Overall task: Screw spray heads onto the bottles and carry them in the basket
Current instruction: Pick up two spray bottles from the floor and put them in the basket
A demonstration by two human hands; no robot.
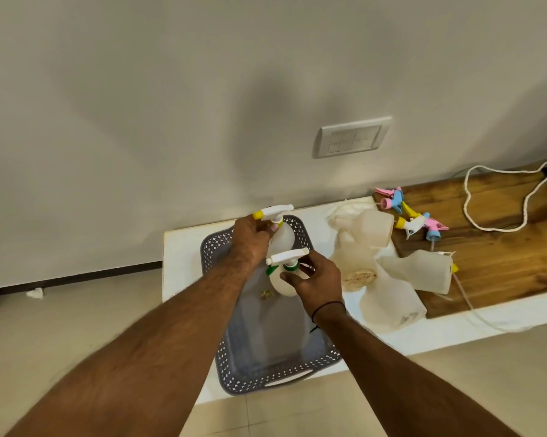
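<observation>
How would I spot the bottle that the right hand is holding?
Find the grey perforated basket on the white counter. Two bottles are held above it; the nearer one, in the right hand, is the green-collared bottle. The farther yellow-nozzled bottle is in the left hand.

A pale wall (140, 105) with a switch plate (351, 141) rises behind a white counter (181, 263) above beige floor tiles (61, 326).

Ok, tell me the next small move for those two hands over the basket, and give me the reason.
Probably lower both bottles into the grey basket. The left hand grips the bottle with the yellow-tipped head, the right hand the bottle with the green-collared head; both heads look seated and both bottles hang above the basket. Several headless bottles still lie on the counter.
</observation>
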